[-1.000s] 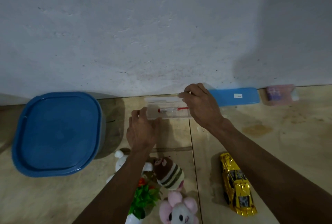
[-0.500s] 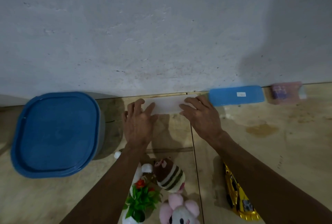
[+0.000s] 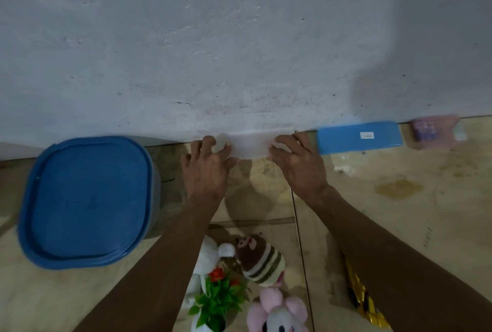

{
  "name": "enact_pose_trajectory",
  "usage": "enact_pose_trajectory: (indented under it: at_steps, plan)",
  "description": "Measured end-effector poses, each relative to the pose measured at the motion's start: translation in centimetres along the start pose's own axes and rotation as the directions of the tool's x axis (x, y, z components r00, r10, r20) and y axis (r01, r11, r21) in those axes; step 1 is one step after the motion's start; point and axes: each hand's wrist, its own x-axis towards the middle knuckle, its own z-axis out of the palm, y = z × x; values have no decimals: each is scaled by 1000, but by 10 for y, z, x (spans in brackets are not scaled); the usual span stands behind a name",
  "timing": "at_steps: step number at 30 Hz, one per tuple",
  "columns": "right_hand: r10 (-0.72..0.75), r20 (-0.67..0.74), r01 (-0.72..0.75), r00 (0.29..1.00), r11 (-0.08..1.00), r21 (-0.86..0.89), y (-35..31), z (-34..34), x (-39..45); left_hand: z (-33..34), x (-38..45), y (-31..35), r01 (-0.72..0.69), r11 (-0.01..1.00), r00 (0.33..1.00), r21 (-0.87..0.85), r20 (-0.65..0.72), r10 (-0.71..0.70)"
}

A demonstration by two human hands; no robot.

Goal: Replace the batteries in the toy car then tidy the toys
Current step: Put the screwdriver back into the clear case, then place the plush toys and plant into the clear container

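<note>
A closed white case (image 3: 249, 145) is gripped at its ends by the left hand (image 3: 206, 169) and right hand (image 3: 300, 165), against the wall, between a lidded blue tub (image 3: 85, 201) and a blue case (image 3: 359, 138). The yellow toy car (image 3: 368, 305) is half hidden by the right forearm; soft toys (image 3: 262, 259) are seen on the floor between the arms.

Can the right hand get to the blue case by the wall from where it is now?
Probably yes. The right hand rests on the clear box, and the blue case lies just beside it along the wall, nothing between them.

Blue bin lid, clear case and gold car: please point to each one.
Blue bin lid (image 3: 85, 201), head view, middle of its top.
Clear case (image 3: 249, 145), head view, bare middle between the hands.
Gold car (image 3: 368, 305), head view, visible body beside the right forearm.
</note>
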Motion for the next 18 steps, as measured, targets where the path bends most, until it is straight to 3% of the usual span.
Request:
enact_pose_trajectory:
  at_steps: [4, 9, 12, 18]
  plan:
    - [86, 145, -74, 986, 994, -85, -14, -15, 7, -12, -3, 8, 25, 1000, 998, 12, 57, -25]
    - [187, 421, -144, 888, 981, -131, -38, -47, 7, -27, -21, 15, 67, 997, 981, 30, 180, -71]
    - [231, 395, -270, 889, 962, 47, -52, -68, -20, -30, -56, 11, 105, 987, 985, -125, 149, -86]
    - [263, 290, -373, 920, 816, 441, -99, -101, -72, -52, -162, -11, 88, 898, 975, -430, -149, -167]
